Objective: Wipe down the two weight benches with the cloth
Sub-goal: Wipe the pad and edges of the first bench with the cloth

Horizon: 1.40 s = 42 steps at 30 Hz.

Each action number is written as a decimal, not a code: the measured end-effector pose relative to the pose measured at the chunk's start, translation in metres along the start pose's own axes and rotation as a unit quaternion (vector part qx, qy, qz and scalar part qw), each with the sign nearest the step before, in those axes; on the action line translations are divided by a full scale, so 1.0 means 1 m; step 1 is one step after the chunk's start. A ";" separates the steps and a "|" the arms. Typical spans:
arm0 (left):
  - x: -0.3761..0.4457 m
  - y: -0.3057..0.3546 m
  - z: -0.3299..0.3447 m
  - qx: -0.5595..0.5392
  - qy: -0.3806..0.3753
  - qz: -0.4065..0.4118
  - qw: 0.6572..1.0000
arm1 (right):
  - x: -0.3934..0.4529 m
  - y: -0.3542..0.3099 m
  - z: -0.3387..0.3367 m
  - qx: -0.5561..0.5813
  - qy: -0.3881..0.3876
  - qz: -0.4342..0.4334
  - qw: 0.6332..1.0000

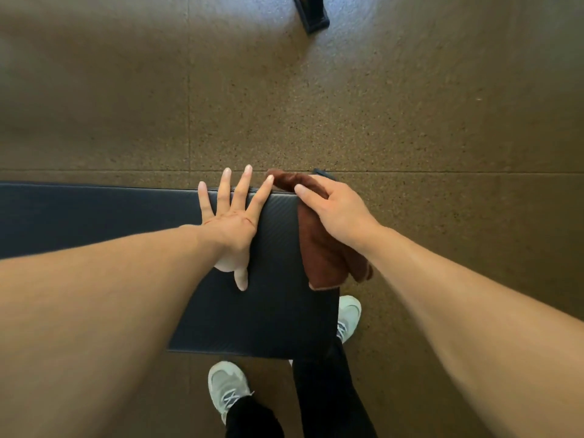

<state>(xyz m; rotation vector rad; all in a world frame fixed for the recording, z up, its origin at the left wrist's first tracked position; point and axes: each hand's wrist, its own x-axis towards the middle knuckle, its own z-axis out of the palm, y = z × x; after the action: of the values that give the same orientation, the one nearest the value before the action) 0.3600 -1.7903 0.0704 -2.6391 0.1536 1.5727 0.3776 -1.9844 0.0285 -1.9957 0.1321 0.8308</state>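
we see the dark bench pad running in from the left. left hand flat on it, fingers spread, nothing held. right hand curls over the brown cloth, which drapes over the pad's right end. two pale sneakers on the speckled floor below.

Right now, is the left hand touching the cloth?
Apart. The head view shows bare bench between the left hand, flat with fingers spread, and the cloth under the right hand.
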 end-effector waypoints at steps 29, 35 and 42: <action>-0.067 -0.066 0.200 0.003 0.240 0.110 0.964 | -0.234 0.038 0.253 0.163 0.469 0.132 0.858; -0.075 -0.063 0.186 0.029 0.171 0.095 0.980 | -0.206 0.059 0.249 -0.338 0.292 -0.022 0.894; -0.082 -0.043 0.179 0.048 0.114 0.031 0.992 | -0.180 0.072 0.203 -0.483 0.173 -0.164 0.843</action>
<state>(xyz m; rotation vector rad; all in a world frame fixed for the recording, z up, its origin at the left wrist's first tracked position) 0.1702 -1.7239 0.0581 -2.7555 0.3171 1.2397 0.1090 -1.9029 0.0174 -2.9867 -0.5181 0.2856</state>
